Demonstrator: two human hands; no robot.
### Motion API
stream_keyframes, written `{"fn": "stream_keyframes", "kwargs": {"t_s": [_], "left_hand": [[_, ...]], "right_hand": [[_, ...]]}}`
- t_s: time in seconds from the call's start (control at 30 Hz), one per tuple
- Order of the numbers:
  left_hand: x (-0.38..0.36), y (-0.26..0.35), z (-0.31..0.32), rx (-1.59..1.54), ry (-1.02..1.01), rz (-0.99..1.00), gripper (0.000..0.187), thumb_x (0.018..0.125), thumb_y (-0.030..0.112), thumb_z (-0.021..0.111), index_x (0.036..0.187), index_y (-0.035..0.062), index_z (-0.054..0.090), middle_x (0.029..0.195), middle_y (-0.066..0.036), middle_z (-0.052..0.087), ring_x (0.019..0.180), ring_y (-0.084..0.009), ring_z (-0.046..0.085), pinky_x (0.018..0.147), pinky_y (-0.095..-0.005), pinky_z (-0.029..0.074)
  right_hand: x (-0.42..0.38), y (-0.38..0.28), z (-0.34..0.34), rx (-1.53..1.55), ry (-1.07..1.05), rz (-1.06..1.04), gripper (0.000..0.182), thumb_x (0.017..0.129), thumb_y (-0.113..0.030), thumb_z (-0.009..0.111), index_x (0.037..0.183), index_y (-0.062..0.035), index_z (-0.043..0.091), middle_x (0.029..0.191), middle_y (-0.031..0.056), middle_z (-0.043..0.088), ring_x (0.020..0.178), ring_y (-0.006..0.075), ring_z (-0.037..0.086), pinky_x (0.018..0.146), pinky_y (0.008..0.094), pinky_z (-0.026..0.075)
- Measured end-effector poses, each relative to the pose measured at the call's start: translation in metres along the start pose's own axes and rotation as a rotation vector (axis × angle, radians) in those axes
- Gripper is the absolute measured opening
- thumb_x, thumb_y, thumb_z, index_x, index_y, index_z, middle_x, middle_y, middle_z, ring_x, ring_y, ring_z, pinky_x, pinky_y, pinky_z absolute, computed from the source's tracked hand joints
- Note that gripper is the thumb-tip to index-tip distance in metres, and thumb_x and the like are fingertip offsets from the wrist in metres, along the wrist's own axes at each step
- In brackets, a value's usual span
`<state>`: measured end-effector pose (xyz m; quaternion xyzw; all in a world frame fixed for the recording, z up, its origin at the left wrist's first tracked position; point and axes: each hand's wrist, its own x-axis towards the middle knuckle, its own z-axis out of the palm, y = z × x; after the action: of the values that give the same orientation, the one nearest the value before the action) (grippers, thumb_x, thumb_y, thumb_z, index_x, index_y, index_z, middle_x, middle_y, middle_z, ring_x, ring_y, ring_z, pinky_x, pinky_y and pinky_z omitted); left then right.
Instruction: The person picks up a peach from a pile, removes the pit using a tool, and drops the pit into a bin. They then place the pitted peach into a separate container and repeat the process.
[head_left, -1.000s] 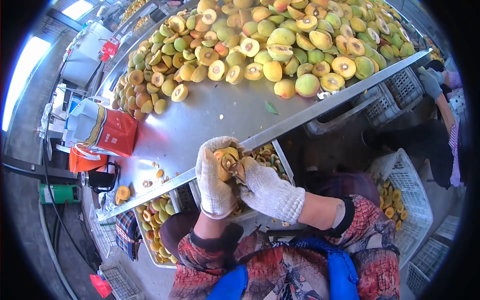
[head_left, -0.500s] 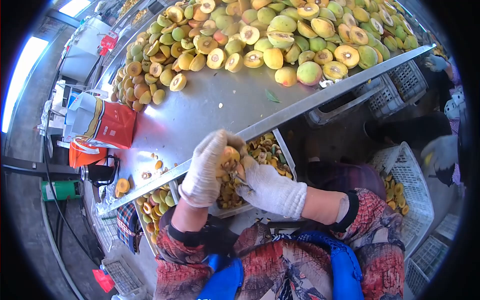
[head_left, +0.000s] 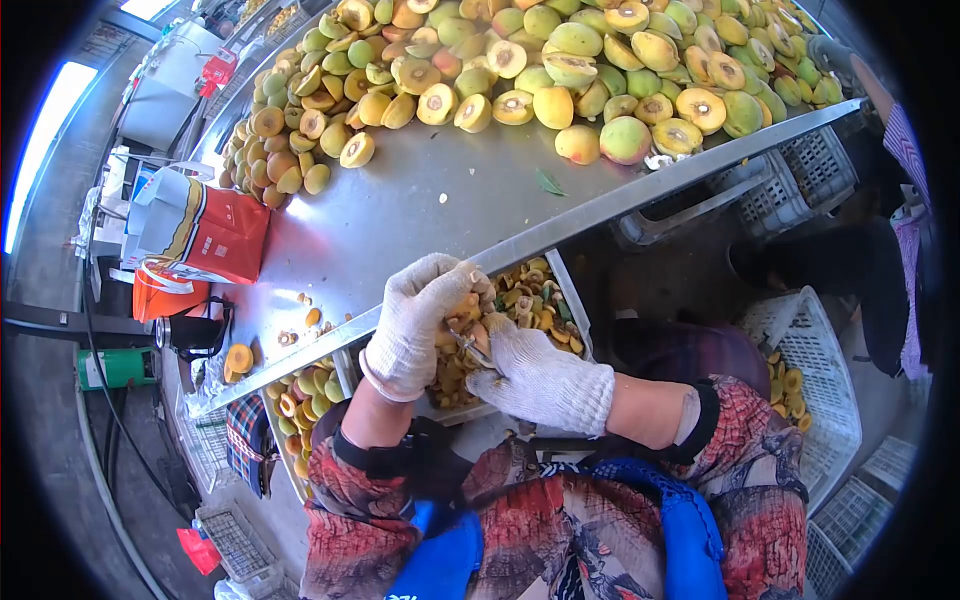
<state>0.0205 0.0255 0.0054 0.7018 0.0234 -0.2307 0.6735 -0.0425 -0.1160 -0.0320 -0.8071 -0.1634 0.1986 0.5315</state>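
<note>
Fruit (head_left: 462, 318) in your left hand (head_left: 405, 335), tool (head_left: 477, 352) clenched in your right hand (head_left: 548, 380), above crate (head_left: 571, 300).
Brace the fruit, keep fingers off the tool's path, use short, controlled strokes.

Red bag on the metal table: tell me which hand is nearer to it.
Left. The left hand is at the near edge of the metal table, to the right of the red bag; the right hand is farther right.
</note>
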Motion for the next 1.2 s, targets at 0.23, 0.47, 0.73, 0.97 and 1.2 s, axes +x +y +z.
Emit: {"fn": "stream_keyframes", "kwargs": {"t_s": [0.23,0.47,0.73,0.97,1.2], "left_hand": [[0.008,0.022,-0.001,0.321,-0.178,-0.089,0.026,0.085,0.025,0.062,0.086,-0.0010,0.063,0.076,-0.007,0.063,0.063,-0.0108,0.059,0.056,-0.0226,0.048],[0.015,0.026,0.004,0.312,-0.212,-0.095,0.027,0.082,0.026,0.064,0.085,-0.0007,0.064,0.075,-0.006,0.062,0.065,-0.0104,0.059,0.058,-0.0222,0.048],[0.020,0.013,-0.003,0.242,-0.243,-0.051,0.025,0.081,0.022,0.065,0.087,-0.0014,0.064,0.078,-0.006,0.065,0.071,-0.0108,0.060,0.065,-0.0234,0.048],[0.023,0.017,-0.005,0.371,-0.282,-0.090,0.021,0.080,0.019,0.066,0.085,-0.0016,0.066,0.079,-0.004,0.065,0.073,-0.0101,0.059,0.069,-0.0217,0.046],[0.017,0.015,-0.007,0.248,-0.274,-0.108,0.020,0.078,0.017,0.066,0.083,-0.0022,0.064,0.076,-0.007,0.065,0.069,-0.0138,0.061,0.064,-0.0250,0.049]], "right_hand": [[0.002,0.005,0.004,0.281,0.010,0.027,0.044,0.084,-0.027,0.060,0.115,0.0016,0.047,0.097,0.0264,0.060,0.091,0.0414,0.061,0.077,0.0441,0.050],[-0.002,-0.011,-0.016,0.712,-0.210,0.202,0.028,0.085,-0.019,0.058,0.106,-0.0013,0.053,0.079,0.0094,0.061,0.071,0.0167,0.062,0.061,0.0302,0.052],[0.002,-0.005,-0.010,0.726,-0.198,0.210,0.029,0.086,-0.018,0.057,0.107,0.0001,0.051,0.076,0.0099,0.062,0.067,0.0210,0.063,0.062,0.0329,0.053],[0.008,0.006,0.007,0.261,-0.025,0.104,0.033,0.087,-0.020,0.061,0.111,0.0006,0.050,0.091,0.0103,0.062,0.082,0.0146,0.063,0.067,0.0265,0.051],[-0.003,0.008,-0.002,1.202,-0.383,0.243,0.018,0.086,-0.015,0.058,0.096,-0.0005,0.054,0.073,0.0118,0.064,0.045,0.0129,0.057,0.041,0.0260,0.047]]}}
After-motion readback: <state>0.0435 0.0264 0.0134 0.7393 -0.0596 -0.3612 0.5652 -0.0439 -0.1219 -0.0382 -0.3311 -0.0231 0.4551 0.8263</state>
